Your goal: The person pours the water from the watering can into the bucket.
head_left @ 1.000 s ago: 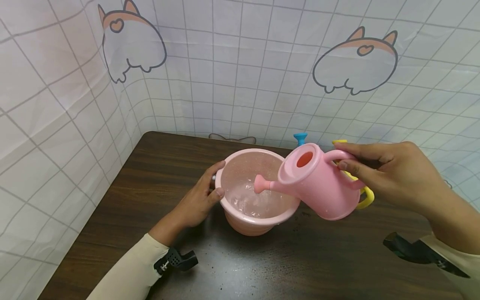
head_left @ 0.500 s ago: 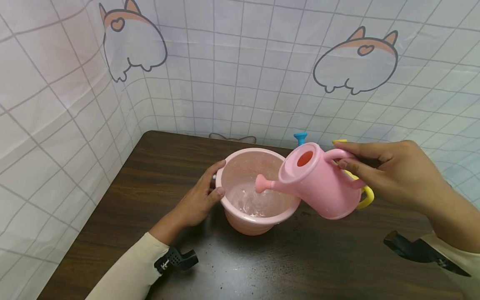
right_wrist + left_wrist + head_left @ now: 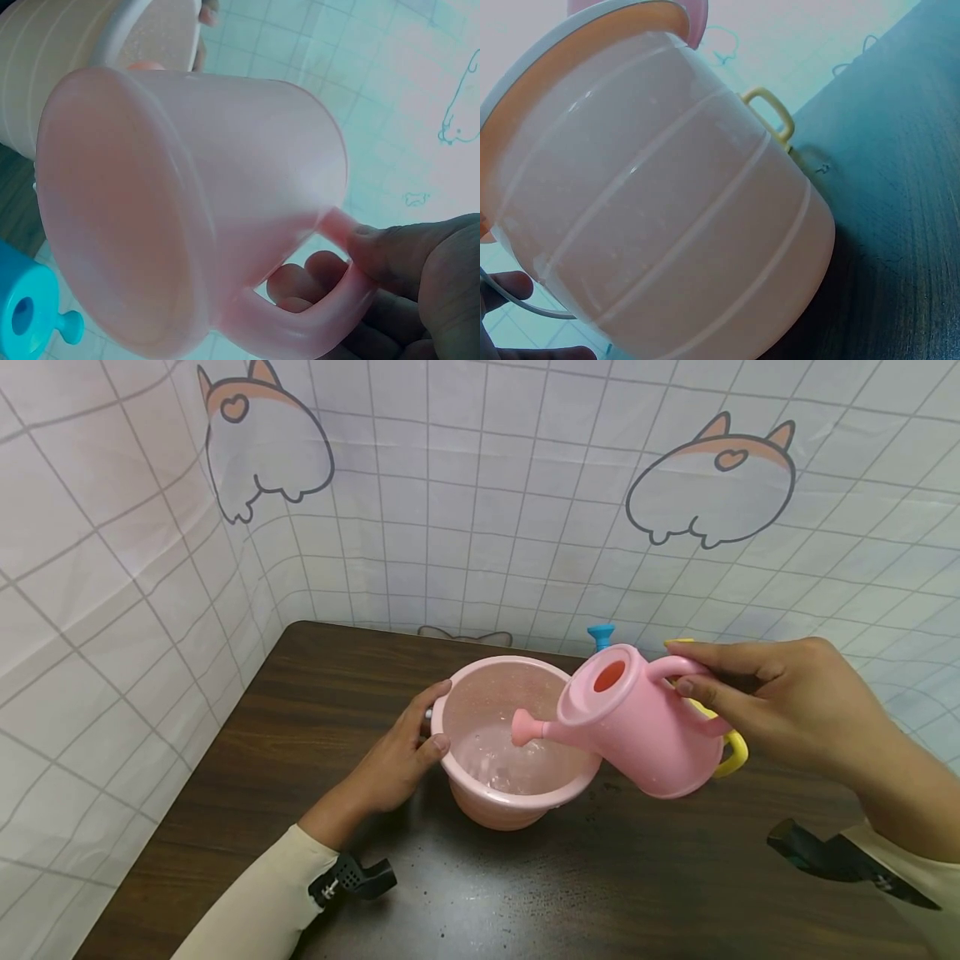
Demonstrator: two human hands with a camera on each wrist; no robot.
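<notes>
Pouring step in hand: your right hand point(image 3: 787, 710) grips the pink watering can point(image 3: 637, 731) by its handle, tilted, spout over the pink bucket point(image 3: 510, 802) at table centre. Your left hand point(image 3: 401, 756) clasps the bucket's left rim. Next, I judge, level the can.

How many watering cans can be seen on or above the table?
3, possibly more hidden: the pink watering can in the right hand, a yellow one behind it, a blue one mostly hidden.
</notes>
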